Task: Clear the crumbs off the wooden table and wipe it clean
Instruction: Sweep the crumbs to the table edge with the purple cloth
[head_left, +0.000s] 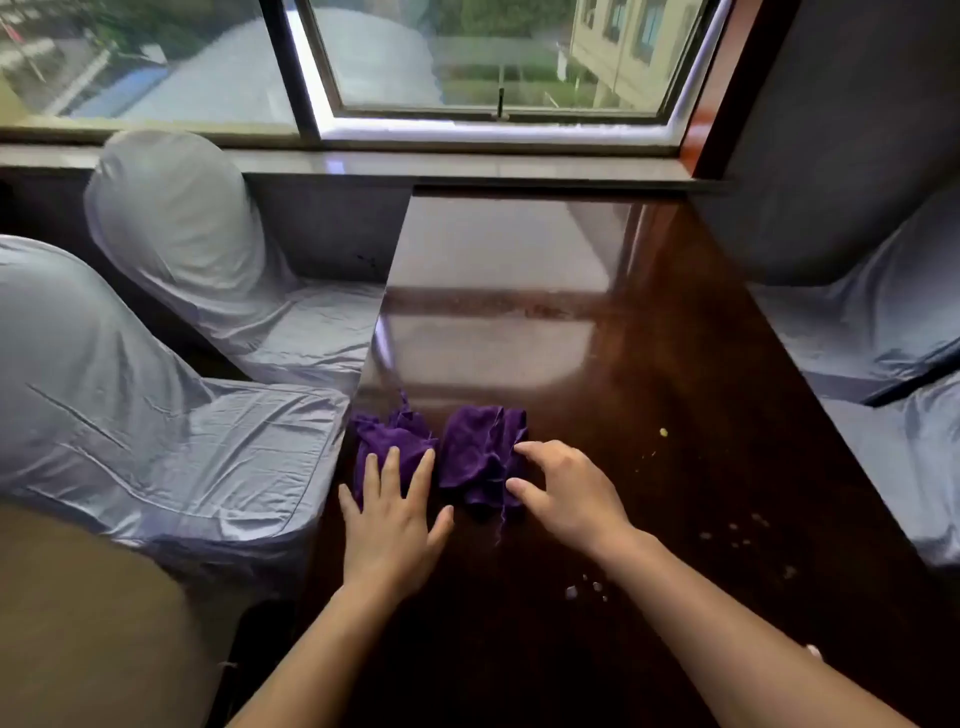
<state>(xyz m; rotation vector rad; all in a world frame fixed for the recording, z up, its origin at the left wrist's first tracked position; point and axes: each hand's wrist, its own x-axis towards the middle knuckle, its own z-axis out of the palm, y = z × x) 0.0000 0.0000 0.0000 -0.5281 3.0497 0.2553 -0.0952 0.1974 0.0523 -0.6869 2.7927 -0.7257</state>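
Note:
A crumpled purple cloth (470, 452) lies on the dark glossy wooden table (649, 364), near its left edge. My left hand (392, 525) rests flat with spread fingers, its fingertips on the cloth's left part. My right hand (569, 493) is at the cloth's right side, fingers curled and touching the fabric; whether it grips it is unclear. Crumbs are scattered to the right: a yellow crumb (663, 431), pale bits (584, 590) near my right forearm, and more pale bits (737, 530) toward the table's right edge.
Two chairs in grey-white covers (171, 441) stand along the table's left side, and covered chairs (893, 332) line the right side. A window (493, 67) with a sill runs across the far end of the table.

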